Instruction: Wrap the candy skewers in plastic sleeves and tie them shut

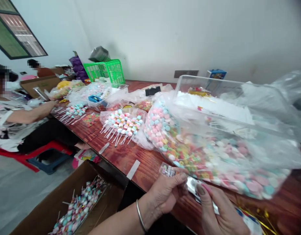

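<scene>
My left hand [166,192], with a metal bangle on the wrist, pinches a small clear printed wrapper [168,170] between thumb and fingers near the front edge of the wooden table [121,155]. My right hand [220,212] is closed on the other end of the same wrapper, where a shiny silver part [192,186] shows. Just beyond both hands lies a big clear bag [189,143] full of pastel round candies and coloured ring candies.
A heap of candy lollipops [122,125] on white sticks lies mid-table, another heap [73,112] farther left. A clear plastic bin [214,98] stands at the right. A cardboard box [74,205] with wrapped lollipops sits below the table edge. A seated person's arm [30,114] rests at the left. A green basket [105,70] stands at the back.
</scene>
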Motion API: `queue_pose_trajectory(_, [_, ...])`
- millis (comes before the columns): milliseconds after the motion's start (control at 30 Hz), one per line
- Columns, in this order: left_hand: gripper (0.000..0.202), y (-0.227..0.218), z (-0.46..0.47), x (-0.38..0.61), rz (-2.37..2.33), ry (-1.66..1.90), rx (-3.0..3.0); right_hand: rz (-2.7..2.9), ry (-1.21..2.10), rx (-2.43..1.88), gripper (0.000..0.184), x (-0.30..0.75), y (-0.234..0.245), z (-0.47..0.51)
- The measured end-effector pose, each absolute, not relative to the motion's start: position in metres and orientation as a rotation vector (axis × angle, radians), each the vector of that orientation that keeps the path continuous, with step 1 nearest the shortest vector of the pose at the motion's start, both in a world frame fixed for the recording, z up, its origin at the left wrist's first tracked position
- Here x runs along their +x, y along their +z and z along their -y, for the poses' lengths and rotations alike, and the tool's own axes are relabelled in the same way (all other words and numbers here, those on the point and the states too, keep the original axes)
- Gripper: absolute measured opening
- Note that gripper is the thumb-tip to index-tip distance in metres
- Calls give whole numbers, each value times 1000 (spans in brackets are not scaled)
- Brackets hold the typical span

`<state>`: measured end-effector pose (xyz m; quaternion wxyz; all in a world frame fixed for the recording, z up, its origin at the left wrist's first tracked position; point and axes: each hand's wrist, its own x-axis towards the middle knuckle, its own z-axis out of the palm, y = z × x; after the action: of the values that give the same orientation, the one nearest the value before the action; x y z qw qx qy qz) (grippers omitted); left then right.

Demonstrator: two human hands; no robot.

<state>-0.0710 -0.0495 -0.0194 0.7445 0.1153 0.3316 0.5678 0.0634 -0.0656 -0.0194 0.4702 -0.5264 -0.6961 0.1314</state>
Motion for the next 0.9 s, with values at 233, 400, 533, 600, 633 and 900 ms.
queue_pose_trajectory(233, [34, -29, 42, -101, -857, 1489, 234, 1877, 224, -1094, 22, 32, -32, 49])
queue_pose_trajectory(400, [38, -30, 35, -174, -974, 1842, 129, 1882, 559, -951, 18, -26, -14, 23])
queue_pose_trajectory(533, [35, -23, 47, -254, -988, 2137, 27, 1736, 1122, -971, 23, -105, 10, -11])
queue_pose_trajectory(600, [30, -20, 59, -285, -1001, 2195, 8, 1590, 1554, -1004, 23, -154, 13, -26])
queue_pose_trajectory(633, [27, -20, 65, -296, -1008, 2218, -15, 1569, 1660, -1005, 21, -179, 12, -32])
queue_pose_trajectory(900, [16, -27, 89, -339, -1037, 2328, -223, 1284, 2154, -1133, 34, -327, -11, -55])
